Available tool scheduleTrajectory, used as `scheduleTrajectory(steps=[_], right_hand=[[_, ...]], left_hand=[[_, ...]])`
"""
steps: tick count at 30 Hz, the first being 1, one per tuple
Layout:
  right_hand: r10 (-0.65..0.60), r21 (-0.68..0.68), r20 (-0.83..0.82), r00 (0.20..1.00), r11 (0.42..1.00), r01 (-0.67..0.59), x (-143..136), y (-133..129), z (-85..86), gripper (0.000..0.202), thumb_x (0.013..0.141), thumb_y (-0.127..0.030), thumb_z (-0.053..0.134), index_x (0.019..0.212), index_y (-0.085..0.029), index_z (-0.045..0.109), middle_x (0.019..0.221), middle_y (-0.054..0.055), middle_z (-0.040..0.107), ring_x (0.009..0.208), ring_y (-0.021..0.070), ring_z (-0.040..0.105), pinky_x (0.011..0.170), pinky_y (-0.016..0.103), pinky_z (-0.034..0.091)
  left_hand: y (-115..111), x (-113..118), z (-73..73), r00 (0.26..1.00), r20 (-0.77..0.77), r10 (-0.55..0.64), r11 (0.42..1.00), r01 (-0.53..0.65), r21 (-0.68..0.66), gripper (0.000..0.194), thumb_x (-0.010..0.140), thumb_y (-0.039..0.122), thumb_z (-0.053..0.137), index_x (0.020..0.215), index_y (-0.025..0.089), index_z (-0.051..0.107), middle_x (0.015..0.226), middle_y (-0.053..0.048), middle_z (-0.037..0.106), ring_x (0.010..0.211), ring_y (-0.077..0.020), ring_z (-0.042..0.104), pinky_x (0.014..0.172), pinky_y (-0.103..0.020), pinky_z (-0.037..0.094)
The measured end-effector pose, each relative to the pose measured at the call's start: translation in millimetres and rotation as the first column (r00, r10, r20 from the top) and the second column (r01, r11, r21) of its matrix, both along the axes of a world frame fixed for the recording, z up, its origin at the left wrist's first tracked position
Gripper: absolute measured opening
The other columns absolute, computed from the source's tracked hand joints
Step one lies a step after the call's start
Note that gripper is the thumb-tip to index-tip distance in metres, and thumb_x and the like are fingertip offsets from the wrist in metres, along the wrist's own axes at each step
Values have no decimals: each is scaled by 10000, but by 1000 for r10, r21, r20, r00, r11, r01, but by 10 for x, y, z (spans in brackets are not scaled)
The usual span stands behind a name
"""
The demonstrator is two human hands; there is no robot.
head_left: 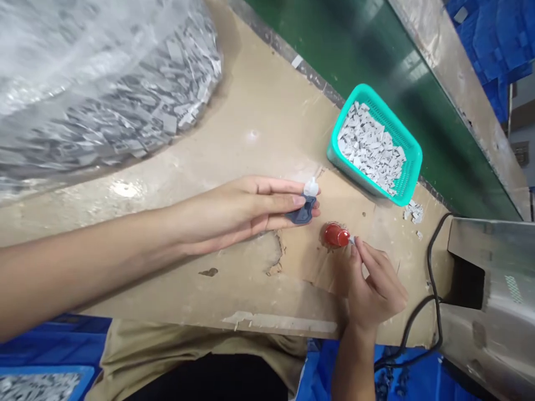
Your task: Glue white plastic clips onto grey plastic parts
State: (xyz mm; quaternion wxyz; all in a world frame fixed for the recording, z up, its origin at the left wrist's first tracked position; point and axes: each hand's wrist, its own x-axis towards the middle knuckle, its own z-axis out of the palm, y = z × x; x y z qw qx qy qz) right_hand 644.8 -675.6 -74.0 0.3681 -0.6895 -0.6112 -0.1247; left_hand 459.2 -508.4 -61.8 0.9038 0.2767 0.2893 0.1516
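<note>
My left hand [271, 206] is closed around a dark blue-grey plastic part [301, 214], thumb on top and fingers beneath. A whitish translucent piece [311, 186] sits at the fingertips, just beyond that part; whether the two are joined I cannot tell. To the right, my right hand [374, 278] pinches a small light-grey piece [351, 240] between thumb and forefinger. That piece is right at the end of a small red cylindrical object [335, 235] on the table; whether it touches is too small to tell.
A teal basket [334, 146] of small light-grey pieces stands behind my hands, with loose pieces [413, 211] beside it. At left lies a large clear bag [125, 100] of grey parts. A green conveyor belt [317, 33] runs behind; a metal machine [493, 328] and black cable [432, 267] are at right.
</note>
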Motion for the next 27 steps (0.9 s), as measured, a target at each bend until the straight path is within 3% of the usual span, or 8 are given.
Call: scheduleTrajectory(steps=[5,14,22,27], right_hand=[[10,3,16,1000,1000,-10,-11,-7,-29,487,774,36,718,1139,-286,721,940,49,760,760,187,707,633,331,566],[25,-19,55,998,1000,-24,-11,15,-14,455,776,34,712,1109,-274,733,909,37,760,765,190,721,642,320,579],[31,-20,71,997,999,-30,-13,14,-6,408,799,6,707,1112,-255,729,925,49,766,763,187,729,647,313,586],[-22,64,33,999,998,20,-21,10,10,355,788,-9,727,1047,-250,751,874,38,767,735,194,731,616,310,581]], left_hand=[[6,9,-18,999,-9,-32,999,32,27,179,818,155,704,993,150,742,1011,-63,725,1072,-252,663,1020,-389,509],[3,8,0,998,-39,-48,997,50,66,368,770,123,743,1132,173,708,1022,-61,723,1101,-259,652,1039,-411,488],[-14,-8,-37,990,65,-124,986,116,117,265,761,130,761,1022,167,736,985,-57,725,1012,-230,680,1023,-387,491],[-39,-24,-64,987,60,-151,978,141,155,222,760,128,768,977,150,726,960,-64,728,934,-190,686,1008,-359,492]])
